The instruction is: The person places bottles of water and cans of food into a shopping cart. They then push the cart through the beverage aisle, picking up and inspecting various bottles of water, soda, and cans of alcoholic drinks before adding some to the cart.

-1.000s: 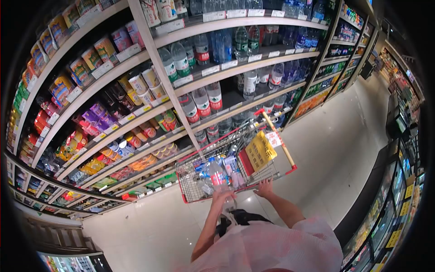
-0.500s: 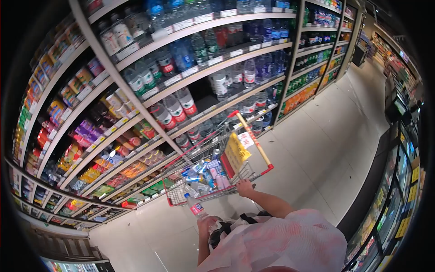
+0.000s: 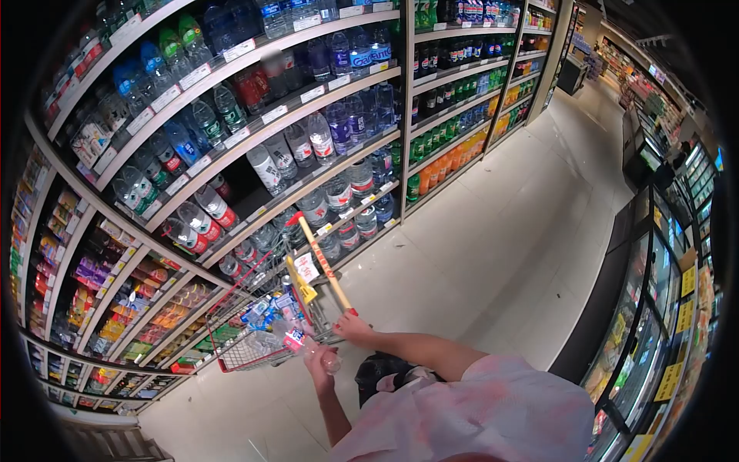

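Note:
My left hand point(image 3: 319, 359) is closed around a clear plastic bottle point(image 3: 295, 339) with a pink and white label. The bottle is tilted over the near side of a shopping cart point(image 3: 245, 362). My right hand point(image 3: 354, 328) grips the near red end of the cart's yellow handle point(image 3: 326, 263). Inside the wire basket lie several bottles and packs, among them blue-labelled items point(image 3: 265, 309) and clear bottles. A yellow sign point(image 3: 300, 282) and a white paper hang at the handle end of the cart.
Tall shelves point(image 3: 254, 135) of bottled drinks stand along the cart's far side. Snack and drink packs fill the shelves point(image 3: 100, 269) at left. A tiled aisle point(image 3: 493, 231) runs away to the upper right. Glass-fronted cases point(image 3: 623, 339) line the right side.
My left hand has raised the bottle to the cart's near side. My right hand has shifted to the handle's near end. The view has turned rightward, and the cart appears farther left.

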The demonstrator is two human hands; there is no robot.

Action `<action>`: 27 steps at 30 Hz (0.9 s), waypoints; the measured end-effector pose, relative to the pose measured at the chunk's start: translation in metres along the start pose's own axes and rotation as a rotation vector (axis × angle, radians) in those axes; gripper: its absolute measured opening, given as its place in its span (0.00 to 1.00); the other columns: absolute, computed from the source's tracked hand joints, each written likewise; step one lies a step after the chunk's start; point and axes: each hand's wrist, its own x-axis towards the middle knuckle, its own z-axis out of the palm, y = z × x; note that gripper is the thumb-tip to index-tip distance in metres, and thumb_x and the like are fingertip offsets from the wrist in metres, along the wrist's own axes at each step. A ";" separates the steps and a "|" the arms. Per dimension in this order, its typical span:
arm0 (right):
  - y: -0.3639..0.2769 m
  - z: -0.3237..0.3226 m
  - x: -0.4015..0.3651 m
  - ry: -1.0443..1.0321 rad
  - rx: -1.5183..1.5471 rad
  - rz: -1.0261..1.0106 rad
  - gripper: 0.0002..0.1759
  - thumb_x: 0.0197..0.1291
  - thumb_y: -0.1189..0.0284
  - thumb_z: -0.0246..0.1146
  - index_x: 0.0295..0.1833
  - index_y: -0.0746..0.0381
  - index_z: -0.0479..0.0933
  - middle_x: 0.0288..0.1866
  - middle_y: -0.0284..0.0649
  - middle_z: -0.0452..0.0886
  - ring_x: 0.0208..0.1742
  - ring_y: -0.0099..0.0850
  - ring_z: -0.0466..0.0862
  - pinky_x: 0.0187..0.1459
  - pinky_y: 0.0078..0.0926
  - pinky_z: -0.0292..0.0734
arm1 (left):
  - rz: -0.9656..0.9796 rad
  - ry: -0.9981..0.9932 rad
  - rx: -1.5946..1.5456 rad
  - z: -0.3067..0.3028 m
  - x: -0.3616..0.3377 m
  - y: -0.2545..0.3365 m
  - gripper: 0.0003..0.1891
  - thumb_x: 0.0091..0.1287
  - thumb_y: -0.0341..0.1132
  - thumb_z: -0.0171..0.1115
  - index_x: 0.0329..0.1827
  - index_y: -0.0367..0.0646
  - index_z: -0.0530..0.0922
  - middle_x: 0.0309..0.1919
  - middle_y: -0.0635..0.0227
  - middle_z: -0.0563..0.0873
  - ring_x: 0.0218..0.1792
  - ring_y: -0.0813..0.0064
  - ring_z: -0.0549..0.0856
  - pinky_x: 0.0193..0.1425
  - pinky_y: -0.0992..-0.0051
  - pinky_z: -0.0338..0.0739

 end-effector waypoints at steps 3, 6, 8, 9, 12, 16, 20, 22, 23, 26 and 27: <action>0.039 0.074 0.018 0.303 0.050 -0.099 0.15 0.67 0.68 0.60 0.56 0.60 0.81 0.45 0.33 0.83 0.60 0.37 0.80 0.78 0.66 0.64 | 0.056 0.041 0.019 0.048 0.008 -0.001 0.18 0.63 0.27 0.71 0.54 0.38 0.77 0.35 0.62 0.85 0.34 0.63 0.91 0.41 0.64 0.91; 0.088 0.068 0.010 0.426 0.263 -0.279 0.09 0.64 0.66 0.61 0.44 0.55 0.85 0.40 0.33 0.83 0.58 0.33 0.80 0.80 0.62 0.61 | 0.096 0.153 -0.013 0.094 0.019 -0.011 0.17 0.64 0.25 0.70 0.54 0.36 0.77 0.34 0.63 0.84 0.32 0.67 0.89 0.41 0.64 0.91; 0.090 0.071 0.004 0.299 0.356 -0.261 0.08 0.65 0.65 0.62 0.39 0.54 0.84 0.40 0.34 0.84 0.58 0.33 0.80 0.79 0.57 0.63 | 0.074 0.187 -0.041 0.103 0.046 -0.039 0.19 0.64 0.25 0.70 0.57 0.36 0.76 0.34 0.63 0.83 0.33 0.67 0.89 0.41 0.66 0.91; 0.093 0.074 0.000 0.228 0.480 -0.224 0.08 0.65 0.64 0.63 0.38 0.54 0.84 0.42 0.34 0.84 0.58 0.32 0.80 0.78 0.56 0.64 | 0.087 0.215 -0.044 0.121 0.049 -0.049 0.21 0.64 0.25 0.70 0.58 0.36 0.75 0.36 0.62 0.84 0.33 0.66 0.89 0.40 0.67 0.91; 0.118 0.076 -0.009 0.094 0.722 -0.167 0.08 0.64 0.64 0.65 0.43 0.54 0.84 0.49 0.36 0.84 0.62 0.34 0.79 0.78 0.54 0.65 | 0.152 0.295 -0.032 0.208 0.056 -0.040 0.23 0.64 0.26 0.70 0.61 0.36 0.74 0.37 0.60 0.84 0.33 0.65 0.89 0.40 0.68 0.90; 0.185 0.077 -0.031 -0.104 0.625 -0.389 0.17 0.61 0.63 0.67 0.54 0.55 0.82 0.62 0.40 0.81 0.69 0.39 0.77 0.78 0.55 0.64 | 0.188 0.412 -0.003 0.289 0.071 -0.063 0.22 0.64 0.27 0.69 0.60 0.34 0.75 0.36 0.58 0.86 0.34 0.65 0.89 0.40 0.68 0.89; 0.245 0.080 -0.051 -0.418 0.521 -0.601 0.29 0.57 0.63 0.70 0.65 0.56 0.80 0.74 0.45 0.78 0.76 0.44 0.75 0.78 0.55 0.64 | 0.173 0.391 0.090 0.322 0.103 -0.111 0.20 0.62 0.28 0.72 0.56 0.35 0.77 0.42 0.58 0.88 0.39 0.64 0.90 0.45 0.66 0.88; 0.269 0.092 -0.056 -0.653 0.494 -0.659 0.39 0.53 0.61 0.75 0.72 0.60 0.77 0.69 0.50 0.83 0.75 0.44 0.80 0.76 0.52 0.68 | 0.159 0.389 0.201 0.344 0.113 -0.135 0.18 0.61 0.29 0.71 0.54 0.37 0.80 0.44 0.60 0.88 0.42 0.65 0.89 0.47 0.65 0.86; 0.286 0.098 -0.061 -0.646 0.576 -0.658 0.39 0.53 0.61 0.75 0.71 0.61 0.77 0.67 0.51 0.85 0.72 0.45 0.81 0.74 0.50 0.71 | 0.137 0.356 0.196 0.350 0.123 -0.152 0.22 0.60 0.30 0.73 0.58 0.37 0.79 0.46 0.61 0.87 0.44 0.64 0.88 0.48 0.63 0.85; 0.334 0.140 -0.093 -0.618 0.951 -0.683 0.36 0.55 0.61 0.75 0.69 0.63 0.79 0.60 0.50 0.87 0.63 0.43 0.86 0.66 0.45 0.78 | 0.000 0.383 0.190 0.367 0.147 -0.207 0.30 0.57 0.34 0.74 0.65 0.38 0.79 0.51 0.64 0.84 0.48 0.64 0.85 0.52 0.61 0.82; 0.385 0.119 -0.113 -0.592 1.155 -0.705 0.32 0.57 0.61 0.74 0.66 0.63 0.81 0.59 0.49 0.88 0.59 0.42 0.87 0.62 0.43 0.80 | 0.000 0.376 0.176 0.372 0.158 -0.225 0.30 0.57 0.34 0.74 0.65 0.38 0.79 0.50 0.64 0.84 0.47 0.64 0.85 0.52 0.62 0.82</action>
